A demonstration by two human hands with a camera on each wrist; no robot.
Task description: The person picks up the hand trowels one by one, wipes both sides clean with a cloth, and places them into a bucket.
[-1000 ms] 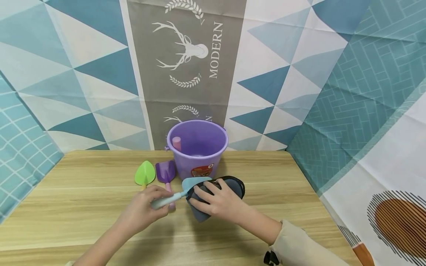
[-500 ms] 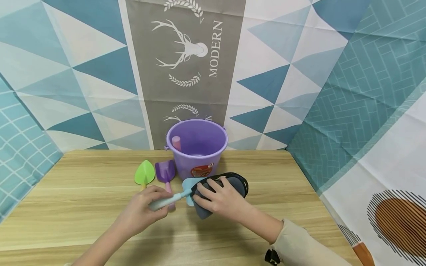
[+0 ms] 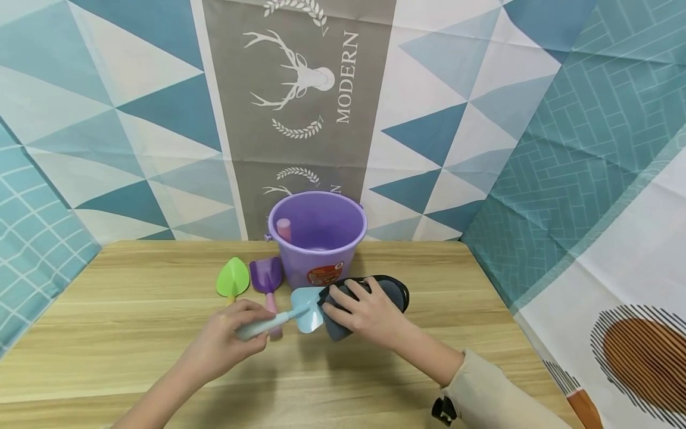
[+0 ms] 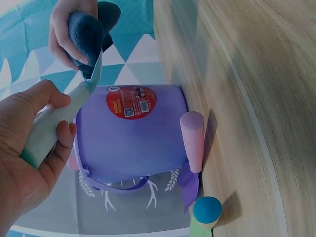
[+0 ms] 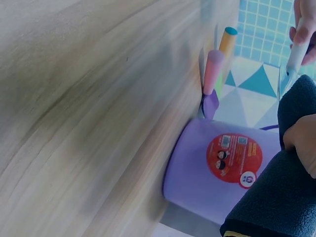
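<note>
My left hand [image 3: 227, 339] grips a light blue toy shovel [image 3: 308, 313] by its pale handle, blade pointing right and held above the table. In the left wrist view, thumb and fingers wrap round the shovel's handle [image 4: 54, 123]. My right hand [image 3: 367, 316] holds a bunched dark grey-blue cloth [image 3: 336, 329] with black edging at the right edge of the blade. From the head view the cloth overlaps that edge; whether it touches is hard to tell. The right wrist view shows the thick, fuzzy cloth [image 5: 271, 197] folded under the hand.
Behind the hands stands a purple bucket [image 3: 316, 262] with a red label and a pink handle end [image 3: 284, 230] inside it. Left of it, a green toy shovel [image 3: 233, 277] and a purple toy shovel [image 3: 266, 275] lie on the wooden table [image 3: 134, 310]. Patterned cloth walls enclose the table.
My right hand and the cloth have slid rightward along the blade, from its neck toward its far edge, uncovering more of it. The left hand has barely moved.
</note>
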